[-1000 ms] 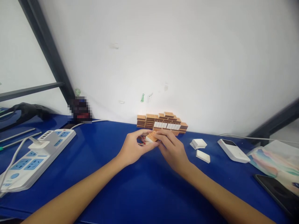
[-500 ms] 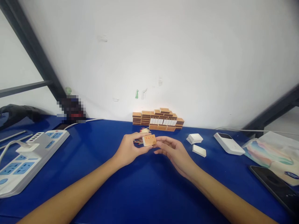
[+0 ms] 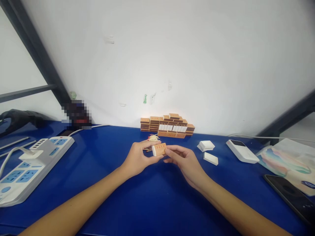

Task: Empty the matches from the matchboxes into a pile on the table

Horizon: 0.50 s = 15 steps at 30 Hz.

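Left hand (image 3: 137, 158): thumb and fingers (image 3: 151, 143) nearly together, gap only as wide as the matchbox (image 3: 159, 149) they have by its left part. Right hand (image 3: 188, 164): thumb and index pinched on the same box's right end, lower fingers loosely curled below it. Box is tilted between the two hands, printed face toward the camera, white end toward the left palm, held above the worktop (image 3: 150, 200). Loose matches (image 3: 154, 138), red-tipped, lie just beyond the left fingers, more partly hidden behind that hand. Beyond both sets of fingers, against the wall (image 3: 172, 59): stacked matchboxes (image 3: 172, 134), with a row of white ends showing mid-stack. Right of the right fingers: small white stack (image 3: 207, 145), single white block (image 3: 211, 158) just nearer, then white device with dark screen (image 3: 242, 151). Power strip (image 3: 52, 157) sits well left of the left fingers.
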{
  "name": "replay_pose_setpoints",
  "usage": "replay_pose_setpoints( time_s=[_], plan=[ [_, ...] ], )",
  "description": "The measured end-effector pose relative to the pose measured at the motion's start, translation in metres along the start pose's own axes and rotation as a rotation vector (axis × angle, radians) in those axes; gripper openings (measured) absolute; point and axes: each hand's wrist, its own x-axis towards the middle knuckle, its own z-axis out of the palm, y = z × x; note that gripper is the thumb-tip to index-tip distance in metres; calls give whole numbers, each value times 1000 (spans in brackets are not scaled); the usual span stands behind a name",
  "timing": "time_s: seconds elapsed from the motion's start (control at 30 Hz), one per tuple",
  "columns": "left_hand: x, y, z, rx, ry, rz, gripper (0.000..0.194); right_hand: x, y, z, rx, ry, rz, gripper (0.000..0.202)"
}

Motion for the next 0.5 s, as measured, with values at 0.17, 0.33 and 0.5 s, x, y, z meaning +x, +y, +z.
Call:
replay_pose_setpoints(
  time_s=[0.17,0.33,0.5],
  plan=[
    [0,-2,0,-16,-20,3,43,0,1,0,8,-16,7,32],
    [-1,-7,1,19,-34,19,48,3,4,-1,23,-25,-9,37],
    [3,-10,1,-239,-61,-173,56,9,6,-12,-142,-35,-201,33]
  ],
)
